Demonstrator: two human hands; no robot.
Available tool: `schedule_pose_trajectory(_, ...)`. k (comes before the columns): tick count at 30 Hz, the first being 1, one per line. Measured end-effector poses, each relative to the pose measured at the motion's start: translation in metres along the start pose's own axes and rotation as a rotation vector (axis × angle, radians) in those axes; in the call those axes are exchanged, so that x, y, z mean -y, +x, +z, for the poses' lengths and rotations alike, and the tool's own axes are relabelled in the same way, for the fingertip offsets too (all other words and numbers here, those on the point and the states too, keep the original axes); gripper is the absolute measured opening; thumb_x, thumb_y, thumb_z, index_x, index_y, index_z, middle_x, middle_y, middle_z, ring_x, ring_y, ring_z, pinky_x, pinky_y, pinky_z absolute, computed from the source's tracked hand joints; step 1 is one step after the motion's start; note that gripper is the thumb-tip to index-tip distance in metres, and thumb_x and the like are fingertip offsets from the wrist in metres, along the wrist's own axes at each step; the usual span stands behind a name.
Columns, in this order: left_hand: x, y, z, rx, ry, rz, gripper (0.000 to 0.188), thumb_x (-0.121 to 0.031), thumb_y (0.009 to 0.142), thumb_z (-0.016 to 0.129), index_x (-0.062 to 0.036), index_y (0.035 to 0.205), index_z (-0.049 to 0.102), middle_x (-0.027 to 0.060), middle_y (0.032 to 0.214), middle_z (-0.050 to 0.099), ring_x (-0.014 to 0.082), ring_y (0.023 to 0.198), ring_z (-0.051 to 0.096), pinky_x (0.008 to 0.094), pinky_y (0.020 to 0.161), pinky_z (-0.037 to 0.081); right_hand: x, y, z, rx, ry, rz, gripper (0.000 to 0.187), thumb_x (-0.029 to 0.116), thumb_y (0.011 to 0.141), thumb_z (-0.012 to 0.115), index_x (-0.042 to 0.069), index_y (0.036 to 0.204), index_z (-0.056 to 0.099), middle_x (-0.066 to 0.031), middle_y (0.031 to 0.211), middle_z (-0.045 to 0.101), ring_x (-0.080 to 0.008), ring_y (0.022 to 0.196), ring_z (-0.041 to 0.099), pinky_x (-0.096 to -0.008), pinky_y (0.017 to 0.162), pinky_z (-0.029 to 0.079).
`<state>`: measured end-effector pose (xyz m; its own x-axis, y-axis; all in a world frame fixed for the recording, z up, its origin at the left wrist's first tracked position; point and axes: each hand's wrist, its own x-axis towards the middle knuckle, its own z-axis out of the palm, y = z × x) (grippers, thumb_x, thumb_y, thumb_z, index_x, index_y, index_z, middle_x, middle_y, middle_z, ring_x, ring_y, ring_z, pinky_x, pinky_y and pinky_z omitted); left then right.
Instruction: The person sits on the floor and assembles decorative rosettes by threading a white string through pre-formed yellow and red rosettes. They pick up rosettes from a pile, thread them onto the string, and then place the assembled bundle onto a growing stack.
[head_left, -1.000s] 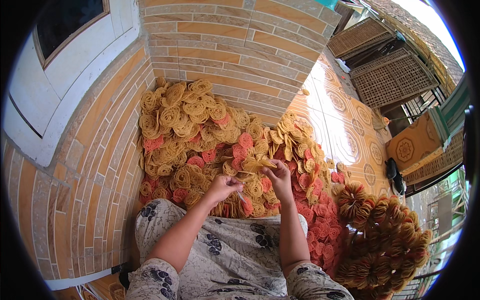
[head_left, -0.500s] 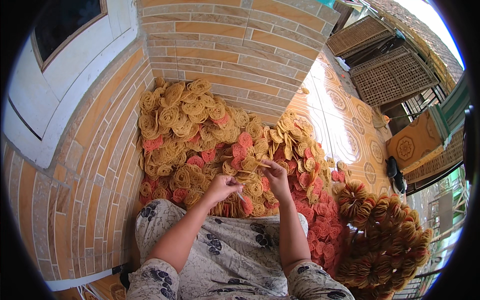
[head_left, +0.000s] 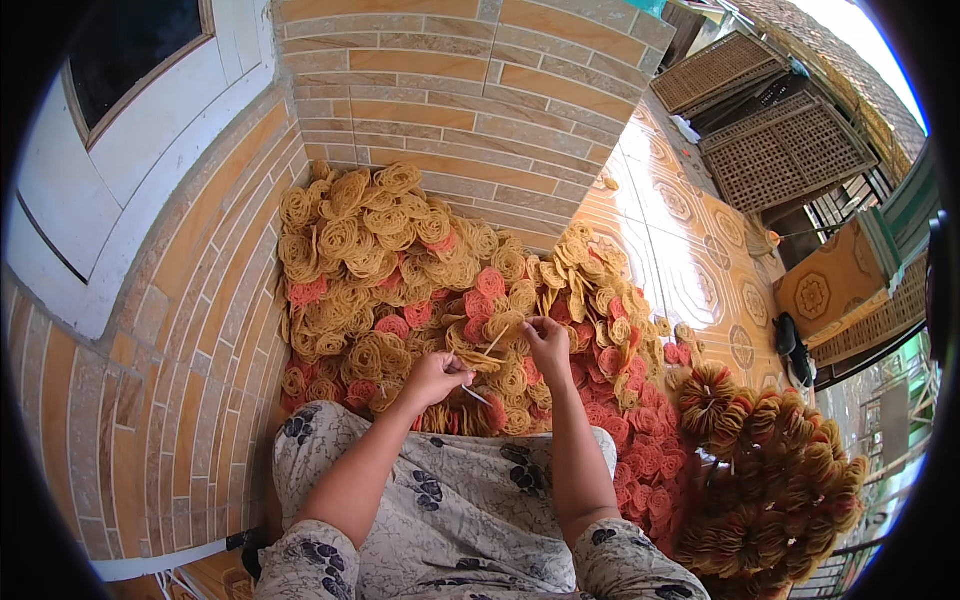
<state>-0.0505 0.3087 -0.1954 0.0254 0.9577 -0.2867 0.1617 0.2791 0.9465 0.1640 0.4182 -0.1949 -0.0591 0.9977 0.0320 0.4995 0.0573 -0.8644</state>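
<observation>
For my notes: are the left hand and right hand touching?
Apart. The head view plainly shows yellow discs between the left hand and right hand.

Daylight floods in from the upper right, bleaching a strip of the tiled floor (head_left: 652, 240) to white glare and washing out the sky (head_left: 880, 40). Softer, even light falls across the heaped lacy discs (head_left: 350, 240), while the bundled discs (head_left: 770, 490) at lower right sit in deeper shade. Fisheye distortion bows the brick-patterned wall (head_left: 200, 390) (blue fringes tint the right rim) inside a black surround; the centre appears reasonably sharp.
</observation>
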Motion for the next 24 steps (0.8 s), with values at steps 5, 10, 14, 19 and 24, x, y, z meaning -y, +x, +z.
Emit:
schedule_pose_trajectory(5, -0.009, -0.003, 0.003, -0.013, 0.03, -0.035, 0.017, -0.018, 0.082, 0.074, -0.0019, 0.083, 0.069, 0.0059, 0.08, 0.072, 0.0101, 0.071, 0.065, 0.0263, 0.067, 0.049, 0.007, -0.012, -0.006, 0.001, 0.198, 0.027, 0.021, 0.015, 0.091, 0.066, -0.004, 0.098, 0.065, -0.0043, 0.078, 0.067, -0.0097, 0.072, 0.061, -0.0246, 0.065, 0.048)
schedule_pose_trajectory(10, -0.012, -0.005, 0.007, -0.034, -0.122, -0.085, 0.015, -0.013, 0.085, 0.072, 0.0001, 0.089, 0.067, 0.0066, 0.083, 0.071, 0.0103, 0.073, 0.064, 0.0246, 0.068, 0.049, 0.029, -0.027, -0.008, -0.023, 0.069, -0.233, 0.013, 0.007, 0.087, 0.067, -0.003, 0.095, 0.064, -0.0069, 0.085, 0.067, -0.0117, 0.075, 0.063, -0.0259, 0.067, 0.049)
schedule_pose_trajectory(14, -0.007, -0.003, 0.016, -0.145, -0.349, -0.025, 0.013, -0.008, 0.087, 0.069, 0.002, 0.095, 0.065, 0.0073, 0.087, 0.07, 0.0114, 0.076, 0.065, 0.0234, 0.071, 0.05, 0.038, -0.032, -0.009, 0.172, 0.024, -0.346, 0.016, -0.003, 0.085, 0.066, -0.002, 0.1, 0.062, -0.006, 0.088, 0.066, -0.0101, 0.08, 0.063, -0.0251, 0.069, 0.05)
schedule_pose_trajectory(19, -0.002, -0.001, 0.011, -0.045, -0.148, 0.027, 0.014, -0.011, 0.085, 0.071, 0.0011, 0.091, 0.066, 0.0074, 0.085, 0.071, 0.0116, 0.076, 0.066, 0.0253, 0.071, 0.05, 0.029, -0.021, -0.01, -0.074, 0.236, -0.143, 0.016, -0.007, 0.086, 0.062, -0.002, 0.101, 0.06, -0.0033, 0.086, 0.064, -0.009, 0.078, 0.061, -0.0235, 0.072, 0.049)
schedule_pose_trajectory(24, -0.002, -0.001, 0.011, 0.022, -0.029, -0.014, 0.013, -0.013, 0.082, 0.074, -0.0016, 0.086, 0.069, 0.0068, 0.082, 0.072, 0.0116, 0.075, 0.067, 0.0275, 0.071, 0.051, 0.019, -0.015, -0.008, -0.175, 0.396, -0.217, 0.015, -0.008, 0.085, 0.06, -0.001, 0.098, 0.062, -0.0045, 0.085, 0.067, -0.01, 0.078, 0.064, -0.0227, 0.071, 0.049)
